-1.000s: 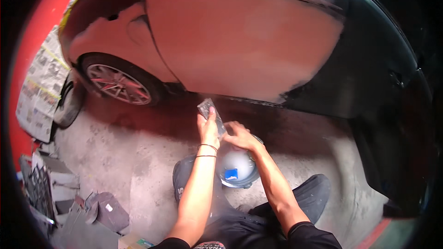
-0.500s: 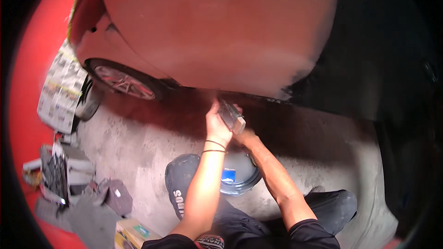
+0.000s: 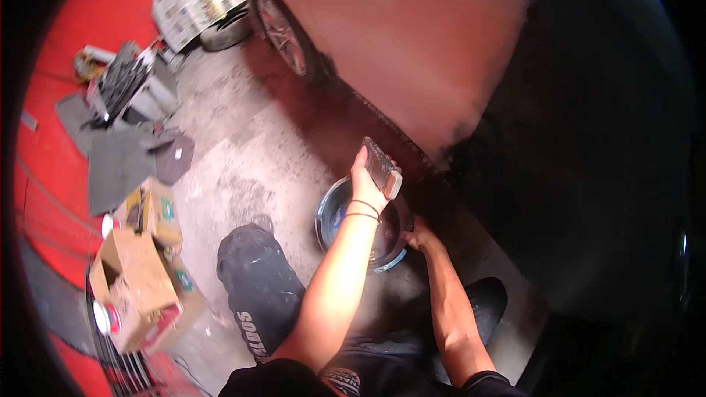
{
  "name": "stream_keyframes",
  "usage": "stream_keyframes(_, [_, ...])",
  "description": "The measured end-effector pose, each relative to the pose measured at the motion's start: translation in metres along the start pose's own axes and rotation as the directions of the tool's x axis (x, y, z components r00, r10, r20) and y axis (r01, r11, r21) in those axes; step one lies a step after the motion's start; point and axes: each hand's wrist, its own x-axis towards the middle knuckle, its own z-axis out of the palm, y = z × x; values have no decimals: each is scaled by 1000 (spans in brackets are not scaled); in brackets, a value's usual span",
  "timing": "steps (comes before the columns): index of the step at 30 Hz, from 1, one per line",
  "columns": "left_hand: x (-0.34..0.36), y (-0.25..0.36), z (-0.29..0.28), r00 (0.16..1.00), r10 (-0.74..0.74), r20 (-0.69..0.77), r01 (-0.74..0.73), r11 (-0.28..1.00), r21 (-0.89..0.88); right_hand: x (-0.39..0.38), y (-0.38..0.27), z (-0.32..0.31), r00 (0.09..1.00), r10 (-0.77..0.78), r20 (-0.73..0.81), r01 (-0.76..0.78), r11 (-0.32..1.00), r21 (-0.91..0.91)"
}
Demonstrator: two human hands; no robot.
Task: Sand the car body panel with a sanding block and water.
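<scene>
My left hand (image 3: pixel 362 180) is closed around a sanding block (image 3: pixel 382 169), a dark flat bar with a pale squared end. It holds the block above a round bucket (image 3: pixel 321 217) with a dark rim, standing on the floor in front of me; something blue shows inside. At the bucket's right side is my right hand (image 3: pixel 419 237), low and close to the rim. Its fingers lie in dark shadow, so whether they grip the rim or something else is unclear. Ahead stands a car with a dull, sanded-looking reddish panel (image 3: pixel 434 44).
The car's wheel (image 3: pixel 283 33) stands ahead left. Newspaper sheeting (image 3: pixel 198 0) hangs behind it, above a loose tyre (image 3: pixel 224 35). Open cardboard boxes (image 3: pixel 136 279), a dark mat (image 3: pixel 121 169) and a filled grey bin (image 3: pixel 154 95) line the left side, by a red car (image 3: pixel 55 125).
The view has swung left, bringing the boxes into sight. My right hand has left the block and moved down to the bucket's rim. My left hand still holds the block.
</scene>
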Motion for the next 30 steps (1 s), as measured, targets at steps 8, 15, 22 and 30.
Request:
stream_keyframes(8, [22,-10,89,972,124,-200,-113,991,69,-94,152,-33,990,91,-109,-92,996,-10])
stream_keyframes(15, [81,69,62,971,202,-129,-168,958,233,-153,-59,-27,917,21,-398,-174,920,-351])
stream_keyframes(22, [88,78,24,976,110,-187,-105,994,40,-10,45,101,942,215,258,0,768,-640])
stream_keyframes(30, [122,62,65,972,148,-182,-148,989,14,23,140,45,946,-210,248,319,741,-591])
